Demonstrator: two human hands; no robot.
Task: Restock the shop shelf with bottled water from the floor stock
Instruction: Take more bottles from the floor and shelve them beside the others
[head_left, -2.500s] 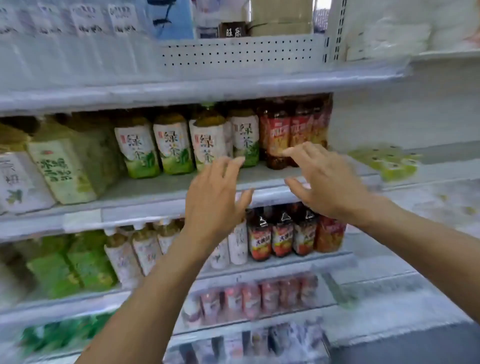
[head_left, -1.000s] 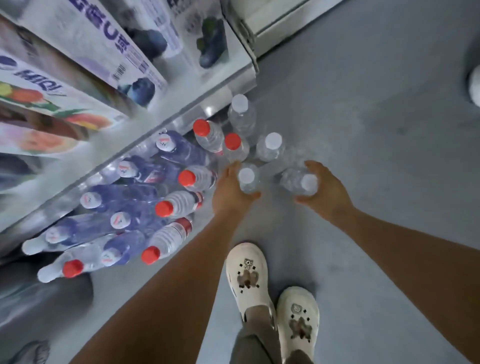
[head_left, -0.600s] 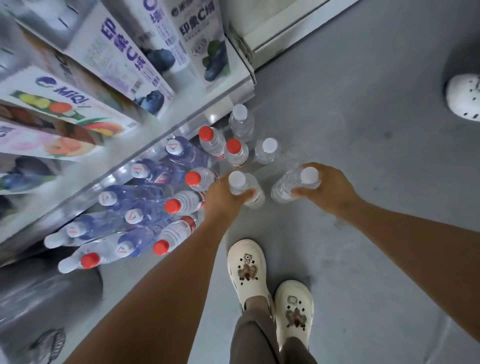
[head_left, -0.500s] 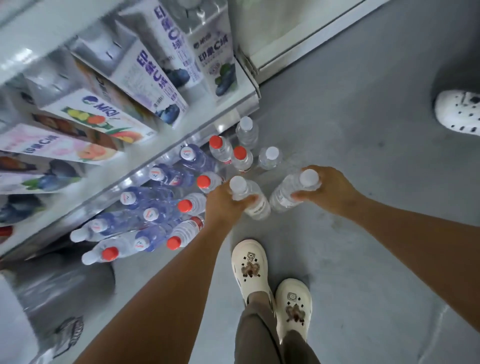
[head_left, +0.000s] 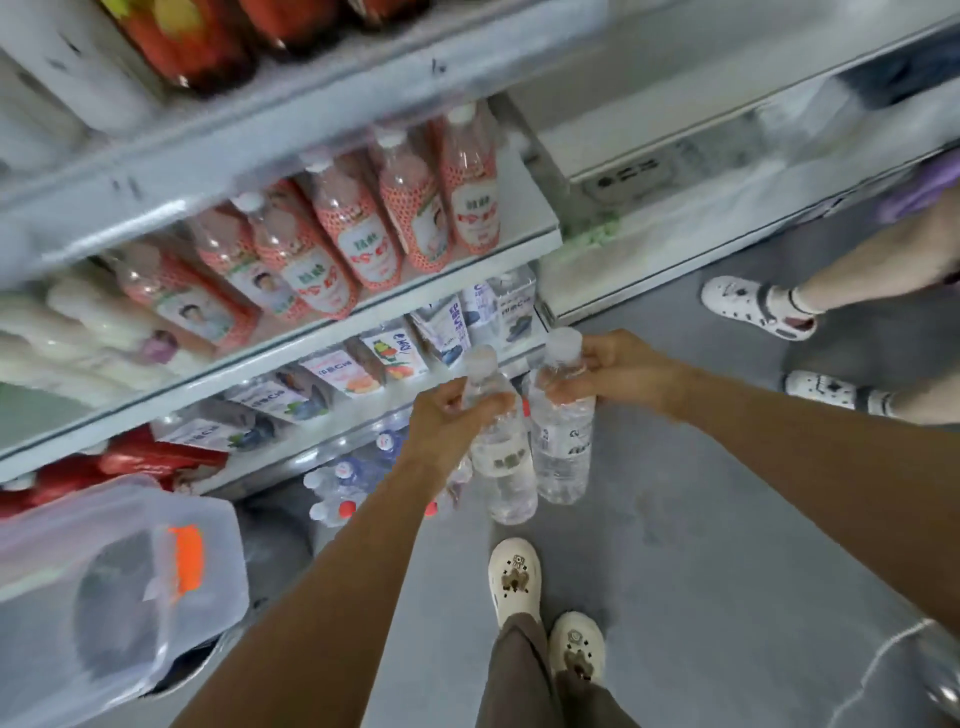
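My left hand (head_left: 447, 421) grips a clear water bottle (head_left: 501, 467) by its neck, below the white cap. My right hand (head_left: 618, 371) holds a second clear water bottle (head_left: 563, 447) the same way. Both bottles hang upright, side by side, well above the grey floor in front of the shelf unit. The floor stock of water bottles (head_left: 345, 486), with red and white caps, lies against the shelf base (head_left: 291, 457), partly hidden by my left forearm.
Shelves at left hold pink-labelled bottles (head_left: 410, 213), juice cartons (head_left: 395, 353) and white packs. A clear plastic bin (head_left: 109, 587) stands at lower left. My cream clogs (head_left: 514, 577) are below. Another person's legs and white clogs (head_left: 753, 306) stand at right.
Both hands have lifted their bottles from the floor cluster up to shelf-front height. The view has risen from the floor stock to the lower shelves.
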